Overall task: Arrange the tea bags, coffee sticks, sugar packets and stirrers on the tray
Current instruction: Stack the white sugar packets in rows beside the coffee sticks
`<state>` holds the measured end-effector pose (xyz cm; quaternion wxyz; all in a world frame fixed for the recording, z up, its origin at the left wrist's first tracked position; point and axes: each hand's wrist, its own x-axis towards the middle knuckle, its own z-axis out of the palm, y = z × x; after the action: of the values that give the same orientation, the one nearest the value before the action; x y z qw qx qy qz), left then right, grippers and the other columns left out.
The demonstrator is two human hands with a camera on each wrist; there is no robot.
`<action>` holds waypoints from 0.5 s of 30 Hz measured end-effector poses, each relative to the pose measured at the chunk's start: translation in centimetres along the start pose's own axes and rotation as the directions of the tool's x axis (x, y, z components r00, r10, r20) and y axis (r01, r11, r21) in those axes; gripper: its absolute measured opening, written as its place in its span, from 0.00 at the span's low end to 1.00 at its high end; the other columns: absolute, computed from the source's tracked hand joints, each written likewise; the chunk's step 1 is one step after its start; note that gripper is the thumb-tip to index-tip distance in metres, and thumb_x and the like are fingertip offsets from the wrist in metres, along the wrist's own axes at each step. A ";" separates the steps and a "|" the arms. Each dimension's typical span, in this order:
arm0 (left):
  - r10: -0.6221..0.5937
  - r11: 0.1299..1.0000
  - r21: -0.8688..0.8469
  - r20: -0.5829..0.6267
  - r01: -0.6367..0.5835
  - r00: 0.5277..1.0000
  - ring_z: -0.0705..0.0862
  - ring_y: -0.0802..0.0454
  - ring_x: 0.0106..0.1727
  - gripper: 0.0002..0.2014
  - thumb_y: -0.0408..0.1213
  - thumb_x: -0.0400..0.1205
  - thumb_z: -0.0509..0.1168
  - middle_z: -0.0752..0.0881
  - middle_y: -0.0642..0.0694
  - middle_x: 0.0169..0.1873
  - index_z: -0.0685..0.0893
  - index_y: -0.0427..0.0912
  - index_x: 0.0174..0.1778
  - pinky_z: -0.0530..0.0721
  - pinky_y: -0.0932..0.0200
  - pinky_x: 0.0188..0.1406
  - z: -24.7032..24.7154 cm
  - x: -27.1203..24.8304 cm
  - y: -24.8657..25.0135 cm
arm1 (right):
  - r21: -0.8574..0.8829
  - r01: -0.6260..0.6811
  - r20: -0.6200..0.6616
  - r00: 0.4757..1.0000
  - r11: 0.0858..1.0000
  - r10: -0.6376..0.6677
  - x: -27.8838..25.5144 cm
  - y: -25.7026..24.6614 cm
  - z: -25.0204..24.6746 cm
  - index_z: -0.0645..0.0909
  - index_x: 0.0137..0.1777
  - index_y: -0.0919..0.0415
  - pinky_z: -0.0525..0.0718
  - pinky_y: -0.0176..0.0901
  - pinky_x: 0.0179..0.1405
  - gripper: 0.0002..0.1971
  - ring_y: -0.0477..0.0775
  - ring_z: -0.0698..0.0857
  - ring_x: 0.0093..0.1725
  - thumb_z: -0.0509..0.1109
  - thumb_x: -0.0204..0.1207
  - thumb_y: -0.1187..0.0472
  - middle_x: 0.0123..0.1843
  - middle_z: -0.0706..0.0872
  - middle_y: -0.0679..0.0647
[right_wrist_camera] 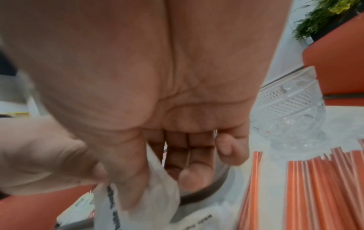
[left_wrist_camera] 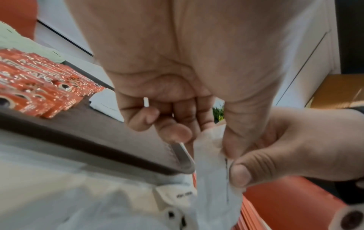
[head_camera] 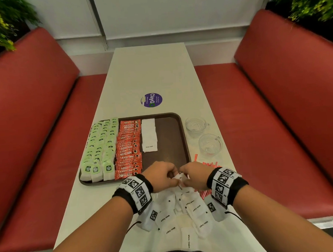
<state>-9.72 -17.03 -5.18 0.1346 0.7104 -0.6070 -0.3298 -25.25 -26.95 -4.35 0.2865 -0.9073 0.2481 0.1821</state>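
White bench (head_camera: pixel 155 72) between red booth seats (head_camera: pixel 32 117); both hands, left (head_camera: pixel 160 176) and right (head_camera: pixel 195 175), pinch one sugar packet (head_camera: pixel 179 177) near the tray (head_camera: pixel 174 137).

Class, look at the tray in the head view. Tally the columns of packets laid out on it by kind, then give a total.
On the tray:
Tea bags: 3 columns
Coffee sticks: 1 column
Sugar packets: 1 column
Total: 5 columns
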 end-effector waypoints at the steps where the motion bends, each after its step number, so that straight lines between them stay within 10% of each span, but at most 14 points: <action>1: 0.012 0.997 -0.069 -0.050 -0.016 0.999 0.80 0.64 0.35 0.07 0.47 0.76 0.76 0.84 0.57 0.36 0.82 0.56 0.41 0.75 0.69 0.35 -0.3 -0.1 0.0 | 0.039 -0.004 -0.038 0.999 0.999 0.005 0.0 0.0 -0.2 0.77 0.47 0.52 0.82 0.42 0.38 0.06 0.52 0.84 0.41 0.71 0.81 0.53 0.43 0.83 0.51; 9: -0.055 0.945 -0.328 -0.170 -0.004 0.984 0.87 0.56 0.42 0.13 0.45 0.74 0.79 0.89 0.53 0.42 0.84 0.55 0.51 0.87 0.57 0.44 -2.4 -0.8 -1.7 | 0.253 0.071 -0.300 0.954 0.965 0.008 0.5 -0.5 -2.2 0.81 0.43 0.58 0.76 0.35 0.29 0.16 0.45 0.82 0.32 0.80 0.73 0.47 0.36 0.84 0.49; 15: -0.056 0.927 -0.372 -0.266 -0.049 0.962 0.86 0.61 0.41 0.12 0.34 0.76 0.78 0.89 0.53 0.40 0.85 0.55 0.46 0.85 0.60 0.46 -3.8 -1.2 -2.2 | 0.382 0.098 -0.290 0.957 0.919 0.019 0.9 -1.3 -2.9 0.78 0.38 0.52 0.82 0.45 0.33 0.11 0.44 0.83 0.33 0.79 0.71 0.60 0.36 0.84 0.47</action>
<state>-5.68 -16.17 -3.28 0.3492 0.7111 -0.5070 -0.3395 -23.26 -28.10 -2.04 0.4268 -0.8531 0.2999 -0.0109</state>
